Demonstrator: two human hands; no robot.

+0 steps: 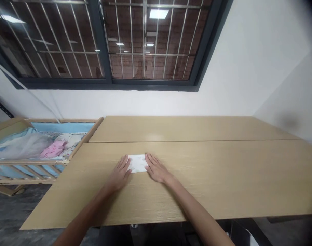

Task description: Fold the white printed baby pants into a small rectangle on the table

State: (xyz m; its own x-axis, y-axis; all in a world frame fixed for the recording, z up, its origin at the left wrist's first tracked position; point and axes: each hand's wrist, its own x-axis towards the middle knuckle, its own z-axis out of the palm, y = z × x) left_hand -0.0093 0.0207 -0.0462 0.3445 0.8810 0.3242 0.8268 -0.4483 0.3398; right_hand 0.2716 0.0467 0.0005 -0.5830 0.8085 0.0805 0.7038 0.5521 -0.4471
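Observation:
A small white rectangle (137,163) with a faint printed pattern lies flat on the wooden table (209,177). It looks like a folded cloth or pad; its exact kind I cannot tell. At its left edge my left hand (120,172) rests palm down, fingers stretched out and touching it. My right hand (157,169) lies flat on the opposite side, fingertips over the right edge. Both hands are open, pressed to the surface rather than gripping.
To the left stands a wooden crib (76,148) with blue lining, holding a pink cloth (54,149) and other bedding. A seam runs across the table toward its back. Behind it rise a white wall (227,99) and a barred window (153,44).

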